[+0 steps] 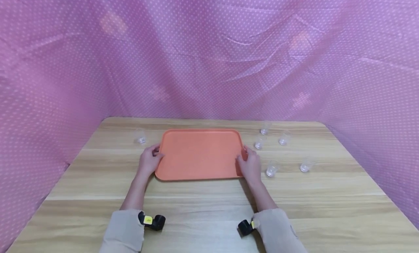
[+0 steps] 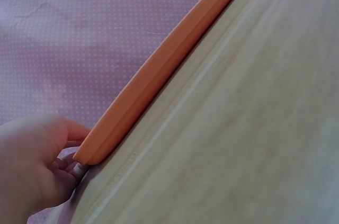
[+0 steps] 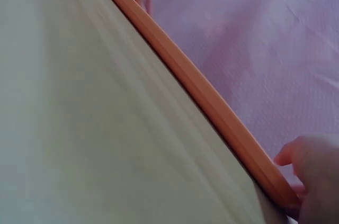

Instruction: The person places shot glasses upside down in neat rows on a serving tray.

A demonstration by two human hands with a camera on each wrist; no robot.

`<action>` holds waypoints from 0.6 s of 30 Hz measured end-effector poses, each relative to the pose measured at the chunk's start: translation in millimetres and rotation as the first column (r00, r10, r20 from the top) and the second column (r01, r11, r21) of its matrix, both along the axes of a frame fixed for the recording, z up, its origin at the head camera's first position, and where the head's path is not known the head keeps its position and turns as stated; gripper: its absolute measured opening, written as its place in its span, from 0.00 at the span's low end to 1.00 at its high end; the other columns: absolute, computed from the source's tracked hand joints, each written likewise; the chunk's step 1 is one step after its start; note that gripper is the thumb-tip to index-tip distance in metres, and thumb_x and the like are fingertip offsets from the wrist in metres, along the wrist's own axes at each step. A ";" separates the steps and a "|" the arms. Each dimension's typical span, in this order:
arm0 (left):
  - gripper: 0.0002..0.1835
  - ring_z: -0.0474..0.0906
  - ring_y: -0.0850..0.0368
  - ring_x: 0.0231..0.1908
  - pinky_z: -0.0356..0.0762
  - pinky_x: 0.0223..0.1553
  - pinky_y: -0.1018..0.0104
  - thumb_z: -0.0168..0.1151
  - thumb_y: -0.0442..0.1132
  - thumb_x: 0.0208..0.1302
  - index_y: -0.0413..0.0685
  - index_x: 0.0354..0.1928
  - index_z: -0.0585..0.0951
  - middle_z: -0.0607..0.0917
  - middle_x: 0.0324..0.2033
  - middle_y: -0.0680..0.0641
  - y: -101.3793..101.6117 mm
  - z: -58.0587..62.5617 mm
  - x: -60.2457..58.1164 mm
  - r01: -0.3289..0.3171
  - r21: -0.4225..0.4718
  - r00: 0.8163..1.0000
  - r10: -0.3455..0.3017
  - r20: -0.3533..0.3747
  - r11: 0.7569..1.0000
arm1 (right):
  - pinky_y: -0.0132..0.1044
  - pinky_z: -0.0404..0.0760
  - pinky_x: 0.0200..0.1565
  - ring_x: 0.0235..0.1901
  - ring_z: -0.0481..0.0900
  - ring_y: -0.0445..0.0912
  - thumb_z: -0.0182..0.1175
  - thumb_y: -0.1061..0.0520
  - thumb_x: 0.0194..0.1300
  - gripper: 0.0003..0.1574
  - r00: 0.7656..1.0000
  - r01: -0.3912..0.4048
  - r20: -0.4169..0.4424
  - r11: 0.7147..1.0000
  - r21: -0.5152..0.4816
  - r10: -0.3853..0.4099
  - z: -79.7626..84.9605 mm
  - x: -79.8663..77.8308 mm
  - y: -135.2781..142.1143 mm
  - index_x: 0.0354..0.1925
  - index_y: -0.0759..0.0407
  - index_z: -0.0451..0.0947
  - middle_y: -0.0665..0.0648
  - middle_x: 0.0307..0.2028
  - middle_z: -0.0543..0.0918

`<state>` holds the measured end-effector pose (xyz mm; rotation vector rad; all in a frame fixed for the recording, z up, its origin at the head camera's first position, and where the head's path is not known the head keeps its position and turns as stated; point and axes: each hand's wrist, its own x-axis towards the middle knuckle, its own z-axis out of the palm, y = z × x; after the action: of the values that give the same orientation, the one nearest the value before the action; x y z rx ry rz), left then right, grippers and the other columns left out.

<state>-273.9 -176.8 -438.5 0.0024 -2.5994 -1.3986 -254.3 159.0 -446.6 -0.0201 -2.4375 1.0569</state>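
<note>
An orange rectangular tray (image 1: 200,155) lies low over the wooden table, its long side facing me. My left hand (image 1: 150,160) grips its left short edge, thumb over the rim and the other fingers at the side and underneath. At the opposite short edge my right hand (image 1: 251,165) holds the tray the same way, thumb on top. In the left wrist view the tray's side wall (image 2: 143,81) runs close along the tabletop, with the left hand (image 2: 34,163) at its near corner. The right wrist view shows the right hand (image 3: 315,173) at the tray's near end.
A small clear glass (image 1: 141,136) stands left of the tray. Several more stand to the right, the nearest glass (image 1: 271,169) close beside my right hand and another glass (image 1: 306,166) farther right. Pink dotted cloth (image 1: 209,64) hangs around the wooden table (image 1: 196,216).
</note>
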 end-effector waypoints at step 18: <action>0.21 0.74 0.42 0.44 0.73 0.47 0.54 0.51 0.25 0.58 0.28 0.55 0.71 0.77 0.45 0.32 -9.2 0.9 -5.2 -0.081 0.015 0.997 0.081 0.007 0.997 | 0.46 0.77 0.42 0.35 0.78 0.55 0.58 0.67 0.56 0.19 0.982 -0.143 0.107 0.985 -0.092 0.153 5.0 -27.3 12.7 0.48 0.72 0.76 0.65 0.36 0.76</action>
<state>-279.1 -186.0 -437.7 0.1138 -2.5628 -1.3931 -281.6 171.7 -441.6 0.0770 -2.5273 1.2545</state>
